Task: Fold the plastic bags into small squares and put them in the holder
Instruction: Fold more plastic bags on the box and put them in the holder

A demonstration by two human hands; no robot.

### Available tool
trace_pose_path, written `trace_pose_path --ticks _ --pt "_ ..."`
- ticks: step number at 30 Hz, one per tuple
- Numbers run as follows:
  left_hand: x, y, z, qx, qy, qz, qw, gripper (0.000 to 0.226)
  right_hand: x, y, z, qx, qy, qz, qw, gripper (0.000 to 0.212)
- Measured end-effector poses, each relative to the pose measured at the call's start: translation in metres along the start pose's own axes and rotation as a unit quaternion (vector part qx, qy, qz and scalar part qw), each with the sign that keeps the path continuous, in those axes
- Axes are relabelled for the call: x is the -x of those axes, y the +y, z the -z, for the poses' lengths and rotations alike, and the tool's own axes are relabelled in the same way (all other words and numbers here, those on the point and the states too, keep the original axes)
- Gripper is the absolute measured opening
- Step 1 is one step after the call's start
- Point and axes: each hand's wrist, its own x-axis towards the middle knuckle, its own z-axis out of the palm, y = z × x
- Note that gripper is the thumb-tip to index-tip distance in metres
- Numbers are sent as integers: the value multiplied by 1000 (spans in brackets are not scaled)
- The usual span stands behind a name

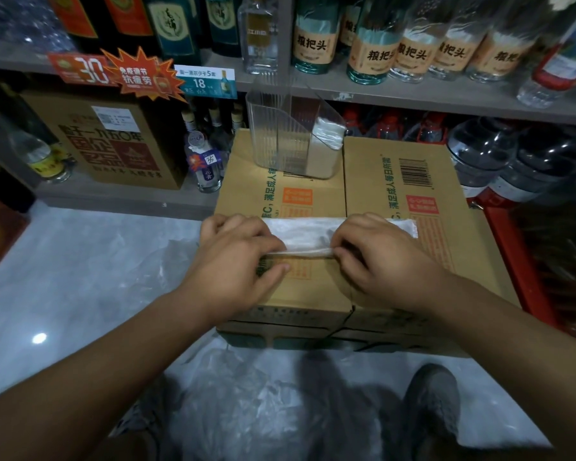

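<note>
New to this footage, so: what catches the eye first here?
The left hand and right hand hold a white plastic bag, folded into a long strip, on the cardboard boxes. Behind stands a clear holder with folded bags inside, under shelves crowded with bottles.

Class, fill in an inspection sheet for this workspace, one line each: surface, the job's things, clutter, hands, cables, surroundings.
Surface: two cardboard boxes side by side on a pale floor, used as a table.
Job's things: plastic bag folded into a long strip across the boxes; clear holder at their far edge, folded bags in its right part.
Clutter: loose plastic bags on the floor by the boxes.
Hands: left hand grips the strip's left end; right hand pinches its near edge.
Cables: nothing seen.
Surroundings: shelves of bottles behind; a grey shoe below.
</note>
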Motion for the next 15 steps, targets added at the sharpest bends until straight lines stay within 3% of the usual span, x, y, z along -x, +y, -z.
trace_pose_path --ticks 4,9,15 --pt "-3 0 2 37 1 54 998 29 2 1 2 15 3 -24 1000 24" --pt "-10 -2 11 91 2 113 989 26 -2 3 7 -21 38 -109 993 14" --pt "-20 -4 20 108 -12 214 971 21 -17 13 10 -76 36 -232 969 19"
